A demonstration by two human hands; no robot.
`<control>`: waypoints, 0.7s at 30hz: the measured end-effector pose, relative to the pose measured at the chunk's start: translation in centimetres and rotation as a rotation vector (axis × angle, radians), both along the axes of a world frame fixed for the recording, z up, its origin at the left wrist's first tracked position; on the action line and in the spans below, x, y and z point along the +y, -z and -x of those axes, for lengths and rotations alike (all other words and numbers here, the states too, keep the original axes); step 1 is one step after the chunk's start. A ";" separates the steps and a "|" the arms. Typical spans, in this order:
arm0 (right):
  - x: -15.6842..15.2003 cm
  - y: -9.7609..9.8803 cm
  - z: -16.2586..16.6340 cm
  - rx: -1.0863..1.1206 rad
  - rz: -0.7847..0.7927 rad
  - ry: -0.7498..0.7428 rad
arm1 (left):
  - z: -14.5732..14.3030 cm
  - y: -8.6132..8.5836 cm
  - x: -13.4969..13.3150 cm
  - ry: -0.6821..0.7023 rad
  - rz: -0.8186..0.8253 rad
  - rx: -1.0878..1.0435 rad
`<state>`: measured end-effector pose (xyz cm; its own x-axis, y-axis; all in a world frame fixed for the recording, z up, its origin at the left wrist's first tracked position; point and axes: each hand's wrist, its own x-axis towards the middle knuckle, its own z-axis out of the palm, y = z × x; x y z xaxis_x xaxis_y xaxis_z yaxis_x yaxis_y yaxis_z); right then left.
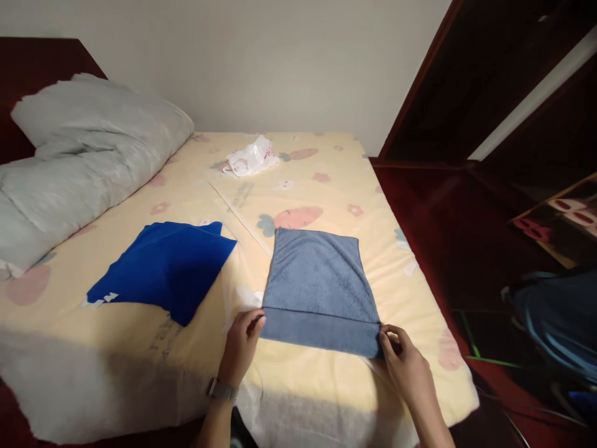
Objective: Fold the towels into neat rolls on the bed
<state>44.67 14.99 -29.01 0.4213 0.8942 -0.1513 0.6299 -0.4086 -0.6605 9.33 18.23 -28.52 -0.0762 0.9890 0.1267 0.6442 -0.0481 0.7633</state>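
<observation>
A grey-blue towel lies spread on the bed, its near edge folded over into a flat band. My left hand, with a watch on the wrist, pinches the left end of the fold's edge. At the right end of that edge, my right hand has thumb and finger closed on the cloth. To the left rests a bright blue cloth, loosely crumpled, with small white marks at one corner.
A pale yellow patterned sheet covers the bed. Grey bedding is heaped at the left, and a white plastic bag lies near the wall. Shoes and a dark blue bag are on the right.
</observation>
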 end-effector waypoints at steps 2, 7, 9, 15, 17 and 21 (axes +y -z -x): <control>-0.2 0.1 -0.1 -0.070 -0.141 -0.022 | 0.3 -0.2 -0.1 0.003 -0.062 0.065; -0.5 -0.4 -0.4 -0.043 -0.374 -0.191 | 0.3 -0.9 -0.6 0.190 -0.132 0.213; -0.6 -0.3 -0.6 0.024 -0.292 -0.334 | 0.1 -0.8 -0.6 0.320 -0.069 0.254; -0.6 0.8 -1.3 0.032 -0.171 -0.457 | 0.7 0.9 0.2 0.286 -0.024 0.203; -0.4 0.8 -1.4 0.063 -0.165 -0.416 | 1.0 1.3 0.4 0.243 0.015 0.135; 0.0 0.0 -1.0 0.209 -0.079 -0.212 | 0.6 1.3 0.8 0.117 0.077 -0.009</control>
<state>45.70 14.97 -29.05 0.1908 0.9714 -0.1416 0.5432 -0.2246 -0.8090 8.76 19.00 -29.87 0.0390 0.9980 0.0502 0.6309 -0.0636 0.7733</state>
